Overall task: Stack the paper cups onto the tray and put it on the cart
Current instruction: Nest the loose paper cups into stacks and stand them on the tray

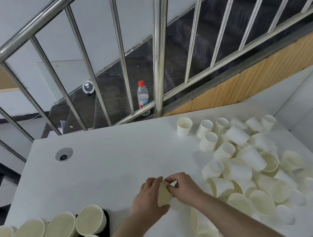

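Note:
A white paper cup [164, 195] is held between both hands near the table's front middle. My left hand [148, 196] wraps its left side and my right hand [183, 187] pinches its rim from the right. A big loose pile of paper cups [244, 166] lies on the right half of the table, most tipped on their sides. At the front left, several stacks of cups [61, 230] stand mouth-up on a black tray [106, 223], of which only a dark edge shows. The cart is not in view.
The white table [108, 163] has a round cable grommet [64, 154] at the back left. Behind it runs a steel stair railing [156, 59], with a red-capped water bottle [142, 97] at its foot. A white wall panel borders the table's right side.

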Motion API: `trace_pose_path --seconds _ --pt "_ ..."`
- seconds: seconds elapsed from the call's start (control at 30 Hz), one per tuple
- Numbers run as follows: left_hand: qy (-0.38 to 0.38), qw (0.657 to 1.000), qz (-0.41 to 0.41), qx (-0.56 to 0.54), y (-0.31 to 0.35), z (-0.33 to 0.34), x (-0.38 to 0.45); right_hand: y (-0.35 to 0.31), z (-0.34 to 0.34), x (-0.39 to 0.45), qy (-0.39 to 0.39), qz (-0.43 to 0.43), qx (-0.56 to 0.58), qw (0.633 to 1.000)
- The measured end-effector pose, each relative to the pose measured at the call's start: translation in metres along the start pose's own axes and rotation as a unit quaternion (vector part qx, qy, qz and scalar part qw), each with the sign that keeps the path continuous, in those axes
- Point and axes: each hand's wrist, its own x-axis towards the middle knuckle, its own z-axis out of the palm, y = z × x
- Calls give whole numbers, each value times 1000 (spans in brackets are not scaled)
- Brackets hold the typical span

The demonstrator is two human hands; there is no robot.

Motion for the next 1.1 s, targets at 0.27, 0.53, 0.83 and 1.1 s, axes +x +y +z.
trace_pose_path --seconds 0.27,0.53,0.83,1.1 --pt "-7 998 -58 28 0 7 5 38 -52 -23 -13 42 -318 947" --pt "-24 997 -66 30 0 10 3 54 -49 -23 -83 24 -386 918" --pt "-21 997 -72 27 -4 12 2 61 -47 -8 26 -11 -381 924" --pt "-9 997 -79 16 -11 8 1 36 -28 7 82 28 -161 983"
